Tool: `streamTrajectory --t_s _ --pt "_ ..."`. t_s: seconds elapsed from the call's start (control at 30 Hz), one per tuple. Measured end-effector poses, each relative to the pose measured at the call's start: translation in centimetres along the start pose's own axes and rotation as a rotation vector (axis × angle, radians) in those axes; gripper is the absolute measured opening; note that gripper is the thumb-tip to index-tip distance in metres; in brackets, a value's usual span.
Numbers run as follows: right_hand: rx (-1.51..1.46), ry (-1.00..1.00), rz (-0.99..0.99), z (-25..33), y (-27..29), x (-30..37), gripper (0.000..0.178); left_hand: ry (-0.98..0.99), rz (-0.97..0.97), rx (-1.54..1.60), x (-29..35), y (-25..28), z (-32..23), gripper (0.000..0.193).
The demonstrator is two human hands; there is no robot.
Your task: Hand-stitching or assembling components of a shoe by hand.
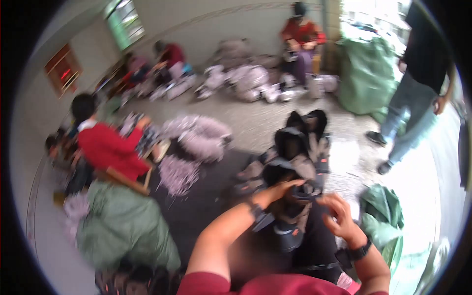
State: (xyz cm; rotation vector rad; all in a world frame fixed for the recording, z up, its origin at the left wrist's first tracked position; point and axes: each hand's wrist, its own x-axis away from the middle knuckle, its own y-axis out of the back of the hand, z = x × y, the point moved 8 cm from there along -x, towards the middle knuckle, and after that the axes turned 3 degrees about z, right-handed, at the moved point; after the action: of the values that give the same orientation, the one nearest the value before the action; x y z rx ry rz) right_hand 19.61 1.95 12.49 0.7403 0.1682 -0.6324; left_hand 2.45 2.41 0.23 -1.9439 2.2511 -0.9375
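Observation:
On my lap lies a black-and-tan piece [290, 231] that looks like a shoe upper, with a small orange mark near its dark lower end. My left hand [285, 189] reaches over its upper end, fingers closed on it. To its right, my right hand [339, 216] is raised, apart from the piece, with its fingers curled in toward the thumb. Whatever may be between those fingers is too small and blurred to make out. Just beyond my hands stands a pile of similar black-and-tan pieces [293, 142] with dark openings.
Green sacks [128, 226] stand at left, at far right and beside my right arm. Pale purplish bundles [201, 137] lie on the dark mat [216, 182] and along the wall. A person in red [110, 142] sits at left, others sit farther back; one person [418, 88] stands at right.

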Motion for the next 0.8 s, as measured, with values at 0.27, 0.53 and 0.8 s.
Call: streamTrajectory --t_s 0.27,0.53,0.8 --pt "0.446 0.01 0.039 -2.6 -1.7 -3.7 0.041 -0.034 0.007 -0.061 -2.2 2.9 1.5 0.049" --pt "0.668 0.153 0.435 -6.6 -4.1 -6.7 0.026 -0.21 0.184 0.201 -2.2 1.5 -0.1 0.081" --pt "0.858 0.43 0.615 -6.6 -1.5 -4.7 0.015 -0.397 0.377 -0.125 -1.6 1.8 -1.3 0.087"
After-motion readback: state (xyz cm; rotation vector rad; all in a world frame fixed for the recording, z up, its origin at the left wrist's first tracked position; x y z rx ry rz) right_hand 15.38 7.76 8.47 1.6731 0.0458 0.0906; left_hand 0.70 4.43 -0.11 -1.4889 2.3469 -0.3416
